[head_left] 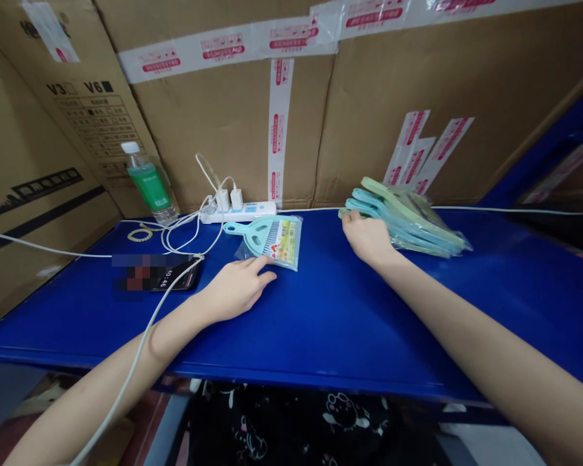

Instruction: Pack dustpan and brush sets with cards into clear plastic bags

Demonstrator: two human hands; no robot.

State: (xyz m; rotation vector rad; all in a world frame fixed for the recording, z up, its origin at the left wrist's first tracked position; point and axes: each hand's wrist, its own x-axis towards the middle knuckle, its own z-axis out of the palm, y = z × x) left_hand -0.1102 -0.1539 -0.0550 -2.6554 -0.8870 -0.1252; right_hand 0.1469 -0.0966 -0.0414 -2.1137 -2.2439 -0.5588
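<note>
A small light-blue dustpan point(257, 237) with a brush point(273, 238) and a printed card lies in a clear bag on the blue table. My left hand point(238, 285) rests at the near edge of that bag, fingers loosely apart, gripping nothing. To the right, several green and light-blue dustpans point(403, 217) in clear bags lie stacked, handles towards the left. My right hand point(364, 236) has its fingers closed at the handle end of this stack, on a green dustpan handle low in it. The palm hides part of that grip.
A white power strip point(265, 208) with plugged-in chargers stands at the back, its cables looping leftward. A bottle with a green label point(149, 184), a beaded bracelet point(140, 234) and a phone point(177, 277) are at the left. Cardboard point(214, 123) walls the back; one white cable crosses my left forearm.
</note>
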